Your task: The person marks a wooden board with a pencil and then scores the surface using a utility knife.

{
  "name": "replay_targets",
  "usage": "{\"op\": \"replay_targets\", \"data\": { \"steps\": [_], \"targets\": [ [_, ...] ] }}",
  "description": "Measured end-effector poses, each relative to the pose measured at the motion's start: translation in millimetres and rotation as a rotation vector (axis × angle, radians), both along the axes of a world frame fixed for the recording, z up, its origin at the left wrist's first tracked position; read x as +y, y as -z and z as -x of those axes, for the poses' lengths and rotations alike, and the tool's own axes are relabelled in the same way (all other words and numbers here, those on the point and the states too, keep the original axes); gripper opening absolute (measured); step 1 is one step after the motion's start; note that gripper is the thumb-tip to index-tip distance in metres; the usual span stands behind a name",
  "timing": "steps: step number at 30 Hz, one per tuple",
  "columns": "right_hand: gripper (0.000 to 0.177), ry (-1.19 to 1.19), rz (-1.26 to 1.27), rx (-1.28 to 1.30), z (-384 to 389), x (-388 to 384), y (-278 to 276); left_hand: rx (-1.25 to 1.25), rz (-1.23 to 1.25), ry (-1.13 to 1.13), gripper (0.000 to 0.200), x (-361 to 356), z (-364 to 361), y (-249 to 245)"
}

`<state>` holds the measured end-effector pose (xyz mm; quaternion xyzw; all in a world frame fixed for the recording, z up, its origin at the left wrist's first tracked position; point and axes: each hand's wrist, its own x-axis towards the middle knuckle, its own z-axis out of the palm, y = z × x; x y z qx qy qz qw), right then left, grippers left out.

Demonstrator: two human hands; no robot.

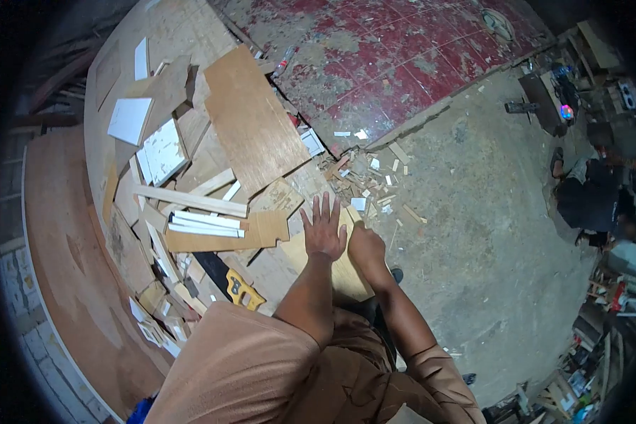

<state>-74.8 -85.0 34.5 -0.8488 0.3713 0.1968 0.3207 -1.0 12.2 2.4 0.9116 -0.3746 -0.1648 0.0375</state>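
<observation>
My left hand (324,232) lies flat with its fingers spread, pressing on a pale wooden board (345,274) in front of my body. Beside it, at the board's right edge, my right hand (367,249) is closed in a fist. Whatever it grips is hidden by the fingers. To the left of my left forearm rests a handsaw with a yellow handle (243,288), its dark blade partly under other pieces. A brown plywood offcut (265,230) carrying several white strips (206,225) is left of my left hand.
A larger plywood sheet (251,116) and white-faced panels (164,152) are spread over the work surface. Wood scraps (374,177) litter the concrete floor (466,233), beside a raised red tiled floor (396,63). Another person (593,198) crouches at the far right near clutter.
</observation>
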Motion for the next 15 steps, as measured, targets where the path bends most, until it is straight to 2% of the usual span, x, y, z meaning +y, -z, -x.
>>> {"op": "replay_targets", "data": {
  "steps": [4, 10, 15],
  "targets": [
    [0.024, -0.008, 0.005, 0.024, 7.0, 2.7, -1.0, -0.032, -0.031, 0.009, 0.070, 1.1, 1.4, -2.6],
    [0.024, -0.084, 0.019, 0.008, 18.7, -1.1, -6.4, -0.042, 0.067, -0.020, 0.067, 6.3, 3.4, -1.6],
    [0.025, -0.043, 0.000, -0.012, 15.4, -0.8, -6.7, -0.015, 0.043, -0.008, 0.067, 8.6, 4.3, -4.6]
  ]
}}
